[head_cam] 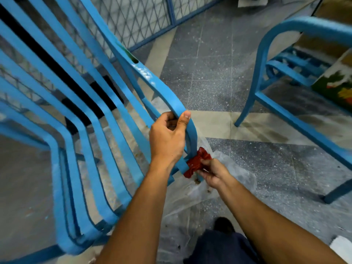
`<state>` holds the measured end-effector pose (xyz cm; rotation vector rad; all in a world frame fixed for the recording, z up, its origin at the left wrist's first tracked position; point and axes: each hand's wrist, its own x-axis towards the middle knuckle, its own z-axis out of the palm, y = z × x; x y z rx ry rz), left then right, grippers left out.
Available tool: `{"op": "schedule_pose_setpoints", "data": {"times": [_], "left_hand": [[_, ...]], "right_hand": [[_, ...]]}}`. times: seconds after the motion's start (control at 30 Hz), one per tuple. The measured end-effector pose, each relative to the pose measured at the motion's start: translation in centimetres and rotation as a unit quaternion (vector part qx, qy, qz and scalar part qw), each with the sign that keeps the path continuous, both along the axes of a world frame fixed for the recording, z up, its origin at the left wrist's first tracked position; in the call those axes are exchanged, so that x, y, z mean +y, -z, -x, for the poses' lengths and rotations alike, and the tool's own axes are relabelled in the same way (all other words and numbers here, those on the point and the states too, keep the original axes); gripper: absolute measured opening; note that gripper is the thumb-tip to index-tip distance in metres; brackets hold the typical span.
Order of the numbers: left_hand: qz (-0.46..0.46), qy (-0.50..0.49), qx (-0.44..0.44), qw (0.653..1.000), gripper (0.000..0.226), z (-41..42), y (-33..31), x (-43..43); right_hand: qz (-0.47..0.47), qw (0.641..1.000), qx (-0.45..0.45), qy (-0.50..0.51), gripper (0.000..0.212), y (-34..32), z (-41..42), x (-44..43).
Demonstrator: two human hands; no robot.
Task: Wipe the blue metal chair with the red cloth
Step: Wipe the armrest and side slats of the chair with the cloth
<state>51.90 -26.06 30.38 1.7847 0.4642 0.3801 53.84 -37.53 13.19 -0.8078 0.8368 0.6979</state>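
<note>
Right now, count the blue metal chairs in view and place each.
2. The near chair fills the left, the left hand gripping its armrest, the right hand holding the red cloth to it. The second chair stands at right, partly cut off.

The chair (165, 92) is showing bright blue paint, the cloth (198, 162) is glowing dark red, and the floor (219, 79) is lying grey, speckled white, with beige bands.

The left forearm (137, 216) and right forearm (266, 216) are bare, with dark blue trousers (219, 247) and a black shoe (223, 224) at bottom centre.
</note>
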Motion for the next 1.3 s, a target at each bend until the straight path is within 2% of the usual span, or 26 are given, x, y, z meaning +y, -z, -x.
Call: {"op": "schedule_pose_setpoints", "data": {"times": [0.27, 0.47, 0.53, 0.63, 0.8, 0.93, 1.1, 1.3], "left_hand": [[-0.037, -0.013, 0.030, 0.999, 0.048, 0.3, -1.1, -0.4], [-0.075, 0.017, 0.104, 0.992, 0.027, 0.6, -2.4, -0.6], [-0.090, 0.038, 0.134, 0.986, 0.033, 1.4, -2.9, -0.8], [-0.045, 0.049, 0.147, 0.987, 0.057, 4.0, -3.6, -1.3], [0.079, 0.105, 0.119, 0.984, 0.062, 8.5, -5.0, -1.2], [0.073, 0.142, 0.084, 0.984, 0.064, 11.5, -6.8, -0.7], [0.067, 0.106, 0.024, 0.992, 0.066, 14.3, -9.8, 0.3], [0.076, 0.050, -0.028, 0.995, 0.066, 15.9, -12.0, 2.7]], "right_hand": [[-0.095, 0.994, -0.057, 0.020, 0.023, -8.6, 0.9, -1.4], [-0.078, 0.987, -0.142, -0.010, 0.023, -12.6, 1.6, -2.1], [-0.069, 0.981, -0.183, -0.023, 0.024, -14.2, 1.8, -2.6], [-0.061, 0.969, -0.236, -0.038, 0.026, -16.9, 2.4, -3.2], [-0.051, 0.947, -0.299, -0.107, 0.024, -20.4, 3.7, -3.9], [-0.036, 0.919, -0.349, -0.179, 0.033, -22.9, 5.8, -3.3], [-0.006, 0.900, -0.386, -0.201, 0.032, -26.8, 8.8, -1.1], [0.051, 0.860, -0.437, -0.260, 0.039, -31.2, 10.5, 1.1]]}}
